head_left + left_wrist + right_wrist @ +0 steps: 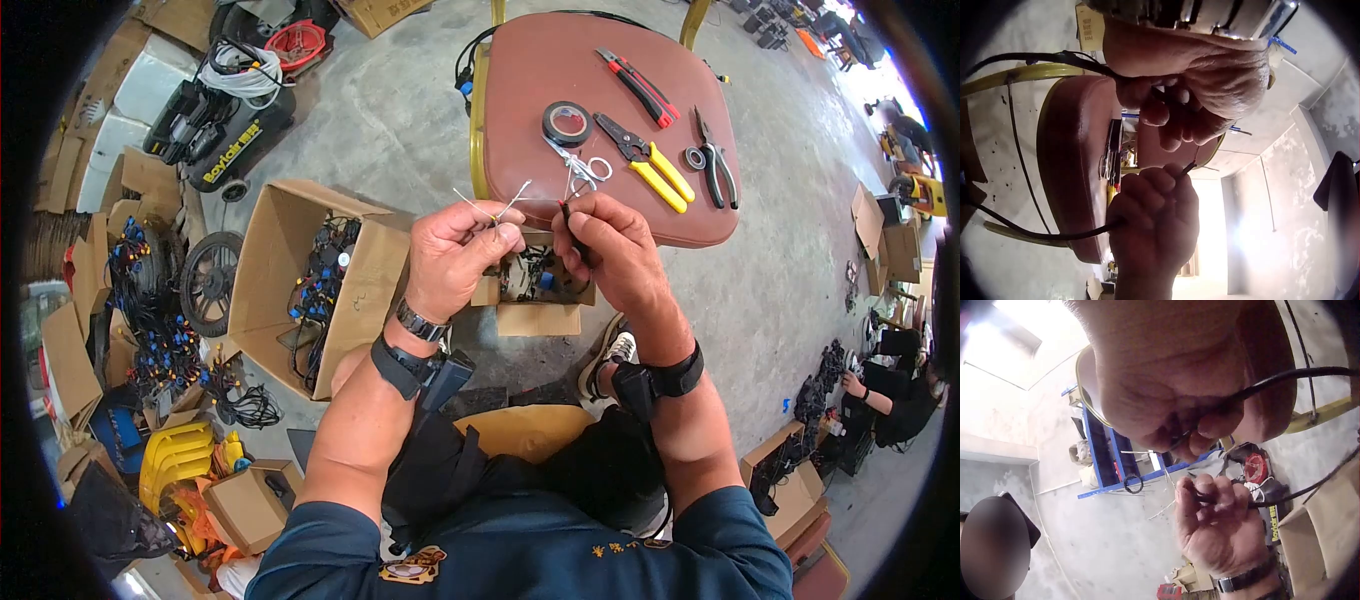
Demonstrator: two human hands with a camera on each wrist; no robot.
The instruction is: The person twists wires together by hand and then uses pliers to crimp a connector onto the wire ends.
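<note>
The left hand (455,255) pinches a black cable (1266,504), thin wires (514,201) splaying from its tip; the right hand (617,248) curls its fingers round another cable end (1190,167) – both close together near the chair (525,60), which bears scissors (579,166) and pliers (712,165).

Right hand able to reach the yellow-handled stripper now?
Probably yes: the yellow-handled stripper lies uncovered on the seat beyond the right hand, though that hand would likely need to release its black cable first.

left hand (465,250) pinching, right hand (615,245) curled, forearms (350,445) extended
</note>
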